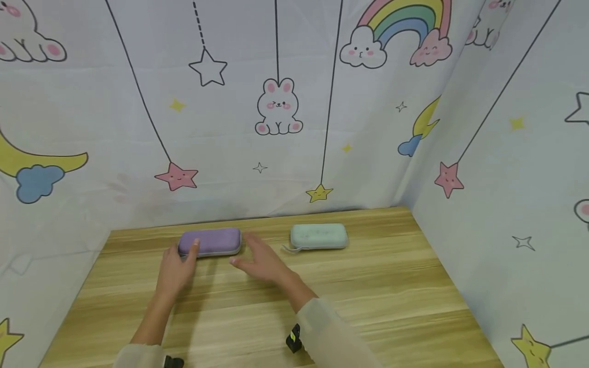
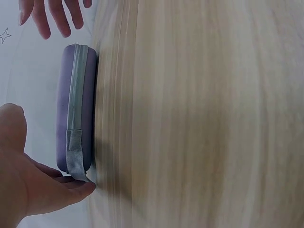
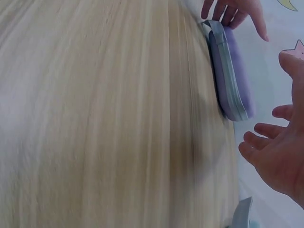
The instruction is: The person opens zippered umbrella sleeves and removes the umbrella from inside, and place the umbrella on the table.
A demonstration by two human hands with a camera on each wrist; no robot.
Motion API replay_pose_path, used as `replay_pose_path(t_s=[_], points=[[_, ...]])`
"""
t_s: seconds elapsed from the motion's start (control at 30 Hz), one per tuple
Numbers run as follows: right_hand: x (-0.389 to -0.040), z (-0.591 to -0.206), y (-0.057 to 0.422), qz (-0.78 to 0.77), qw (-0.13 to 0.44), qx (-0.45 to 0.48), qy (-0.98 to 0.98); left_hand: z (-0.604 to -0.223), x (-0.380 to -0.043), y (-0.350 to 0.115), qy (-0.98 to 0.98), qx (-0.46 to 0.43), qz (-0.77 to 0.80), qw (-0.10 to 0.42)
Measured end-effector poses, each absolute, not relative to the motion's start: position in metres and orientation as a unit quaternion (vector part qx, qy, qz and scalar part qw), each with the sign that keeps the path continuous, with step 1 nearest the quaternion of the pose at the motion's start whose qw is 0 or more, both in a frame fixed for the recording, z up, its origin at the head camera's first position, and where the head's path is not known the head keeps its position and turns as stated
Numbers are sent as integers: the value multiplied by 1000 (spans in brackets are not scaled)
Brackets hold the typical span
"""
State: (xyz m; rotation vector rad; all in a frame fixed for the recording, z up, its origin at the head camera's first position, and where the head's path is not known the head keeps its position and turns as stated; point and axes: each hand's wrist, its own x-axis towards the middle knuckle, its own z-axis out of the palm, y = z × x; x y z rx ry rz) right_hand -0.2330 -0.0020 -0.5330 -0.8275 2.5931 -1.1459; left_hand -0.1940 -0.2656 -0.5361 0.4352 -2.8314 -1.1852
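Observation:
A purple zippered hard case [image 1: 214,240] lies along the back of the table, long side facing front. At its left end is my left hand [image 1: 177,269], fingertips right at the end by the grey strap [image 2: 75,159], thumb held apart from the fingers. My right hand [image 1: 263,259] is spread just off the case's right end, thumb apart and nothing between the fingers. In the right wrist view its fingers [image 3: 268,130] are loosely bent below the purple case [image 3: 232,76].
A mint-green zippered case [image 1: 319,236] with a thin strap lies to the right of my right hand. Behind the wooden table [image 1: 377,296] hangs a white cloth [image 1: 239,133] printed with cartoon animals and stars, continuing down both sides. Small black devices [image 1: 293,339] sit at the wrists.

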Motion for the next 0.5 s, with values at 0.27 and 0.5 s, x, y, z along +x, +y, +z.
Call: replay_pose_path(t_s=[0.27,0.5], points=[[-230,-538,-15,-429,124,-254,858,-541,-198,-265,-905,139,-401,29],[-229,-544,-19,-445,139,-238,852,-537,-199,-264,-906,142,-398,16]])
